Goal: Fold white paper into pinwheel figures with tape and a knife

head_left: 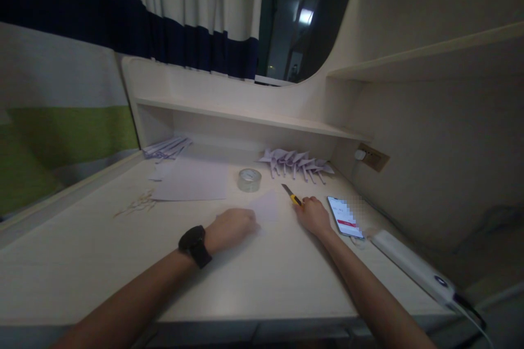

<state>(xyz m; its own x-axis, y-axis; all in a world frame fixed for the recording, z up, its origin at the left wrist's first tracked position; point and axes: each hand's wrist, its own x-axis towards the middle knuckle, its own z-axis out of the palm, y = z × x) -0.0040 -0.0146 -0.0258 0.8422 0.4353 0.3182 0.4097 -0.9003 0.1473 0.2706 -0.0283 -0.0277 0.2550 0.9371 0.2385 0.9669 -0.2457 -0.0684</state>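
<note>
My left hand [231, 227], with a black watch on the wrist, rests knuckles up on the desk [102, 262] and presses on the near edge of a small white sheet of paper [266, 206]. My right hand [313, 215] holds a yellow utility knife [291, 194] whose blade points away from me, just right of that sheet. A roll of clear tape [249, 180] stands behind the sheet.
Folded paper shapes [298, 162] lie in a row at the back right, and another pile [167, 147] at the back left beside a larger sheet [190, 182]. A lit phone [344, 217] and a white power strip [413, 267] lie at the right.
</note>
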